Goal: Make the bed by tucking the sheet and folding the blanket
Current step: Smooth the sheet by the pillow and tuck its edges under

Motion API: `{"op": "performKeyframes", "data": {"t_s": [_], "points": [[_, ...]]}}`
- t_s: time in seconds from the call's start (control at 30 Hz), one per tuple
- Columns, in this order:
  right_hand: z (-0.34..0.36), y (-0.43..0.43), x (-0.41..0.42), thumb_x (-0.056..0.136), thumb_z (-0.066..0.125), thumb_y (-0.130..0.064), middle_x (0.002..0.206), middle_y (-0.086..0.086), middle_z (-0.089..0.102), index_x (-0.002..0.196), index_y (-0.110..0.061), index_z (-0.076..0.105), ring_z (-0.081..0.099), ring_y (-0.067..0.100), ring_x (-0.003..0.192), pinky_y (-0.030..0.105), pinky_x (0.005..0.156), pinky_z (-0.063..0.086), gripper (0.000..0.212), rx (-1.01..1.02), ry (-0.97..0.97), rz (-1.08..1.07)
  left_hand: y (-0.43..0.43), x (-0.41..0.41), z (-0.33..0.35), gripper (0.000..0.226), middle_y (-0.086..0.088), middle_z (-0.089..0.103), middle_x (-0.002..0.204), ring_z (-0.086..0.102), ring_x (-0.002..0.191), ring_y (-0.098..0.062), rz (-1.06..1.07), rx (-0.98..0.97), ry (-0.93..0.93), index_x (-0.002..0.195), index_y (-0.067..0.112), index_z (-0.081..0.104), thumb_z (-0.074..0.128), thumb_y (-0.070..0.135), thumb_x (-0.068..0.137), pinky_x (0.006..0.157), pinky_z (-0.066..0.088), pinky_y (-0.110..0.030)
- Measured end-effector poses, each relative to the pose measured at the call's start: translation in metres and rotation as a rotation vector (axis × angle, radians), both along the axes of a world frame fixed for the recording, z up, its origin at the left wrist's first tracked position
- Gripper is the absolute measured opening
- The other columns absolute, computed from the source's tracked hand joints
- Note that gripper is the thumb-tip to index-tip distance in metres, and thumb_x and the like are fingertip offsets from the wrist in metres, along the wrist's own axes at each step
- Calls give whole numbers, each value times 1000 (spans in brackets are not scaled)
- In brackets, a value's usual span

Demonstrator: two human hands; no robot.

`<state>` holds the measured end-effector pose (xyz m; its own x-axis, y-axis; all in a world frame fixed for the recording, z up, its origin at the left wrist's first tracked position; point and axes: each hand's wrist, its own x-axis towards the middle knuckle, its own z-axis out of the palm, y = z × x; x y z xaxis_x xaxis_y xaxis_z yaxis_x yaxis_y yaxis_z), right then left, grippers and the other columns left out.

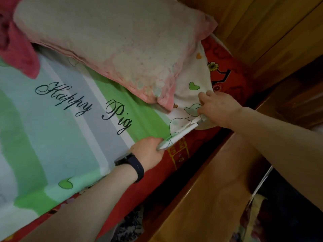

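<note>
Head view: your left hand [148,151] curls its fingers round the folded edge of the green, white and grey striped sheet [57,137] at the bedside. Your right hand [219,107] grips the same edge nearer the corner. The faded pink pillow [108,39] lies on the sheet just beside your right hand. The red flowered mattress [225,79] shows below, with the wooden bed rail [206,186] alongside it.

Pillow [113,41] on sheet [61,137]; gap [208,144] beside mattress [230,79]
</note>
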<state>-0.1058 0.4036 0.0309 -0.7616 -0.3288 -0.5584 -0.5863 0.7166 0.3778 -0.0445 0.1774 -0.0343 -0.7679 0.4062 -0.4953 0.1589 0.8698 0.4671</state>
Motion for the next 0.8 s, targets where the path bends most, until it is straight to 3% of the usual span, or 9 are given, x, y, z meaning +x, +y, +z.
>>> {"op": "performKeyframes", "data": {"t_s": [0.1, 0.2, 0.3, 0.4, 0.5, 0.57, 0.63, 0.73, 0.8], "points": [[1, 9, -1, 90, 54, -18, 106, -3, 57, 105, -26, 66, 49, 20, 102, 34, 90, 40, 20, 36, 37, 150, 3, -1, -1, 17, 1, 58, 71, 53, 66, -21, 13, 59, -146, 83, 18, 56, 48, 29, 91, 58, 40, -27], [3, 9, -1, 93, 51, -14, 94, -2, 58, 110, -22, 62, 55, 19, 86, 31, 71, 46, 22, 55, -158, -79, 5, -3, -2, 18, -5, 65, 80, 55, 66, -18, 36, 144, -309, 91, 14, 65, 50, 23, 92, 56, 39, -25], [6, -1, 2, 93, 50, -20, 100, 1, 56, 116, -17, 55, 53, 19, 86, 34, 75, 44, 24, 178, -346, -251, 11, -3, 0, 12, 2, 60, 75, 54, 69, -15, 2, 171, -436, 89, 19, 63, 52, 20, 91, 58, 38, -22], [2, -18, 2, 89, 47, -38, 81, -1, 52, 88, -17, 54, 49, 14, 71, 35, 81, 44, 22, 174, -413, -345, 22, 1, 0, 32, 1, 62, 113, 56, 106, -17, -186, 88, -600, 122, 19, 60, 45, 19, 94, 83, 37, -18], [-15, -32, -12, 89, 32, -63, 98, 3, 59, 106, -18, 56, 57, 23, 90, 35, 83, 44, 54, 95, -324, -431, 29, -10, -5, 47, 4, 61, 111, 58, 102, -18, -59, 95, -735, 141, 27, 40, 45, 28, 95, 82, 44, -25], [-28, -30, -17, 93, 29, -60, 118, 6, 57, 121, -18, 54, 54, 27, 108, 39, 91, 43, 56, 76, -257, -434, 35, -21, -11, 56, -2, 53, 132, 53, 117, -22, -106, 36, -714, 147, 28, 28, 46, 38, 95, 92, 43, -31], [-37, -24, -14, 95, 36, -48, 127, 7, 51, 126, -18, 54, 48, 27, 117, 41, 93, 38, 46, -12, -193, -401, 41, -21, -14, 58, -2, 37, 149, 43, 130, -23, -274, -89, -698, 146, 26, 30, 44, 45, 94, 102, 37, -32], [-45, -13, -10, 94, 41, -33, 112, 9, 52, 112, -15, 59, 55, 30, 106, 37, 82, 42, 31, -354, -104, -617, 50, -16, -14, 45, -9, 60, 125, 62, 100, -24, -316, -188, -860, 131, 18, 52, 44, 42, 94, 75, 51, -29], [-51, -4, -15, 94, 43, -27, 109, 10, 52, 109, -11, 57, 56, 32, 103, 37, 78, 45, 27, -616, 43, -862, 58, -27, -12, 38, -12, 64, 118, 63, 94, -23, -252, -62, -725, 126, 11, 55, 41, 30, 97, 68, 49, -27]]}}
